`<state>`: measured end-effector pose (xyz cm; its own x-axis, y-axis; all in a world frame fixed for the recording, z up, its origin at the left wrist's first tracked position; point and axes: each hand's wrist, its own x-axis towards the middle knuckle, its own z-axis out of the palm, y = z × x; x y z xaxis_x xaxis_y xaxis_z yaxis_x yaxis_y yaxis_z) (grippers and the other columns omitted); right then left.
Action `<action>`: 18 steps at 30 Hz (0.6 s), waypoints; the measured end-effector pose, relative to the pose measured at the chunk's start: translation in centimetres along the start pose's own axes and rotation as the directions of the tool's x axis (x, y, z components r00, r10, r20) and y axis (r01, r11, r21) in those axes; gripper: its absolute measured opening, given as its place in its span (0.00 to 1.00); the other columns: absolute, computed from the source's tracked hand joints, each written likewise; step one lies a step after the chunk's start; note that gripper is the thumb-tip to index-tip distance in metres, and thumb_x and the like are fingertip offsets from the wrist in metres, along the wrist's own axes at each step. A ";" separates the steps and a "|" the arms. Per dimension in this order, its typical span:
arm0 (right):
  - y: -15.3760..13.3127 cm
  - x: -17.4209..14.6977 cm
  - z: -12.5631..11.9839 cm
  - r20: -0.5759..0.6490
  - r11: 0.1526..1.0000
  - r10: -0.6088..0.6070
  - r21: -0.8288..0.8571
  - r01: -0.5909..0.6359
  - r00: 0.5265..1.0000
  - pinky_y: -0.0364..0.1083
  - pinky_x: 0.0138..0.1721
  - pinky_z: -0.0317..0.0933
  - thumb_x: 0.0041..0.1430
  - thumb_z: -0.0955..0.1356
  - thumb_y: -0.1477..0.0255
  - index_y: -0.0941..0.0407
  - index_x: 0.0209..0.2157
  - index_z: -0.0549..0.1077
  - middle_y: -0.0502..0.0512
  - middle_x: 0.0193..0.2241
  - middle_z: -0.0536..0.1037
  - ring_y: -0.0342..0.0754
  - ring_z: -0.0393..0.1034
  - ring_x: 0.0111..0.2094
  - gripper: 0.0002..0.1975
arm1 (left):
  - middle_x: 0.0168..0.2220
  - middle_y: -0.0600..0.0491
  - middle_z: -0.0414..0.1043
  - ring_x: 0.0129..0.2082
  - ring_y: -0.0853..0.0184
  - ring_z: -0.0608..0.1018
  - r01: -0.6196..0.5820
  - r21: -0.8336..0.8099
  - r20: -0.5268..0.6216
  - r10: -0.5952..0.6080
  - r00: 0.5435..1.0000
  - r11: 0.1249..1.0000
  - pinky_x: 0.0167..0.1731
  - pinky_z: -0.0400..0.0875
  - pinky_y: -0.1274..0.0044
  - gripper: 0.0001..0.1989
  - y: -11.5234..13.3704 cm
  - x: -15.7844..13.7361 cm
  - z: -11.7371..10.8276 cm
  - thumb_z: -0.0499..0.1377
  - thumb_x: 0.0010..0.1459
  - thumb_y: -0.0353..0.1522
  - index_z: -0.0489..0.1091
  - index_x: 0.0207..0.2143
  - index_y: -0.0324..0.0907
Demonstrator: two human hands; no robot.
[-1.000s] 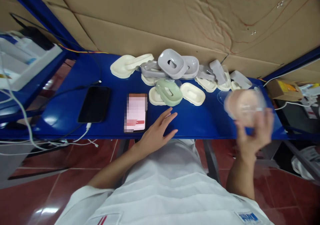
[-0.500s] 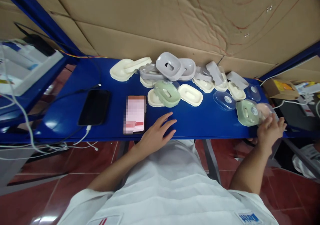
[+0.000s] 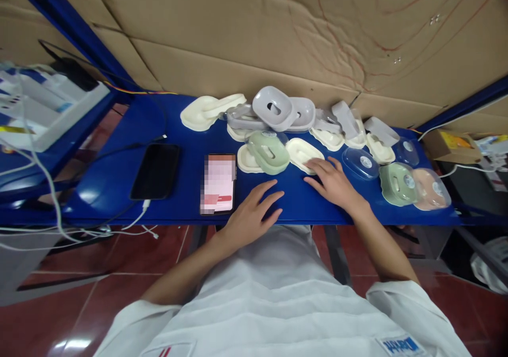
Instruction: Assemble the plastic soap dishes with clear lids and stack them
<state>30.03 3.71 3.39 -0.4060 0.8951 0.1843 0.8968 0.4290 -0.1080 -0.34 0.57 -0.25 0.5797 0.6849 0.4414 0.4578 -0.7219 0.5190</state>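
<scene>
My left hand [image 3: 256, 211] rests with spread fingers near the table's front edge, just right of a lit phone [image 3: 218, 185], and holds nothing. My right hand [image 3: 329, 179] reaches over the middle of the table, fingers apart, its fingertips at the near edge of a cream oval tray [image 3: 304, 153]; whether they touch it I cannot tell. Left of that tray a green soap dish [image 3: 270, 153] leans on another cream piece [image 3: 248, 158]. A clear lid [image 3: 360, 163] lies beyond my right hand. At the right end stand a green soap box [image 3: 397, 184] and a pink soap box [image 3: 431, 187], both under clear lids.
Grey dishes [image 3: 273, 108] and cream pieces [image 3: 198, 114] are heaped along the cardboard wall [image 3: 222, 34] at the back of the blue table [image 3: 103, 187]. A dark phone [image 3: 155, 171] with a white cable lies at left. A cardboard box [image 3: 452, 145] stands at far right.
My right hand has left the pink soap box at the right end and moved left to the cream tray. My left hand has stayed nearly in place.
</scene>
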 end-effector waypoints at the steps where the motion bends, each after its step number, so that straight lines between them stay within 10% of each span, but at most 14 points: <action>1: -0.3 0.4 -0.3 -0.020 1.000 0.008 -0.026 -0.008 1.000 0.67 0.72 0.51 0.79 0.61 0.58 0.56 0.65 0.72 0.66 0.61 0.79 0.62 0.69 0.67 0.24 | 0.70 0.40 0.65 0.71 0.53 0.71 0.000 0.000 0.004 0.000 1.000 1.000 0.69 0.72 0.57 0.20 0.0 0.0 0.0 0.59 0.74 0.33 0.68 0.66 0.44; 11: -5.2 6.1 0.3 -0.069 0.974 -0.207 0.079 0.213 0.976 0.59 0.66 0.60 0.78 0.64 0.62 0.55 0.61 0.79 0.61 0.58 0.83 0.57 0.75 0.61 0.20 | 0.73 0.39 0.57 0.73 0.52 0.67 0.070 -0.072 -0.142 -0.080 0.987 0.995 0.68 0.72 0.56 0.30 0.2 -0.1 -0.1 0.61 0.73 0.32 0.57 0.73 0.49; 18: -2.3 -1.6 -2.4 -0.095 0.938 -0.154 0.299 0.175 0.984 0.61 0.66 0.67 0.77 0.66 0.64 0.43 0.62 0.78 0.52 0.58 0.83 0.56 0.74 0.64 0.18 | 0.73 0.38 0.58 0.75 0.51 0.64 0.047 0.002 -0.152 -0.046 0.987 0.999 0.71 0.68 0.55 0.30 0.2 0.1 -0.3 0.60 0.72 0.31 0.58 0.73 0.46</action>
<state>29.07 0.98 5.64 -0.5203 0.8029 0.2909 0.7175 0.5958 -0.3610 -0.39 0.49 0.09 0.4484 0.7247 0.5232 0.4863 -0.6889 0.5375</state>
